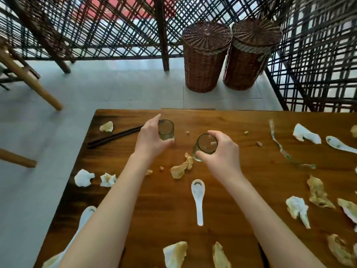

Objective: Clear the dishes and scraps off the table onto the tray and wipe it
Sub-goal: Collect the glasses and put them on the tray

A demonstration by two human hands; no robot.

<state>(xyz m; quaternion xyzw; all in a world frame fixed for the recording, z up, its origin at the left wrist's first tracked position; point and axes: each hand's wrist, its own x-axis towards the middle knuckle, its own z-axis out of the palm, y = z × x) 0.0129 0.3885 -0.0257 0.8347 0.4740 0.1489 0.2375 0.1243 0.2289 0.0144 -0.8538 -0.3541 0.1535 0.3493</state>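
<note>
Here, nearest the viewer, two bare forearms reach forward over a dark wooden table [241,182]. Along the near edge lie crumpled, stained napkins [175,253], and a white spoon [85,215] overhangs the table's left edge under the left arm. Between the forearms a second white spoon [199,200] lies with its bowl pointing away, bare wood all around it.

Farther in, a twisted food scrap [182,167] lies just below the right hand's glass. The right hand [222,151] grasps a small clear glass [204,147], fingers curled over its rim, the glass tilted toward the viewer. The left hand [150,138] grips another small glass [166,130] from the side; it stands upright on the wood. The two glasses are near each other but apart.

Left of the left hand, dark chopsticks [114,137] lie close to the left edge. At right, more napkins, a third spoon [340,145] and a strip of clear wrapper [280,147] are scattered toward the right edge.

Beyond the far edge is pale tiled floor [116,84], then two wicker baskets [205,59] before a lattice screen [116,26]. Wooden chair legs [31,80] stand at left.
</note>
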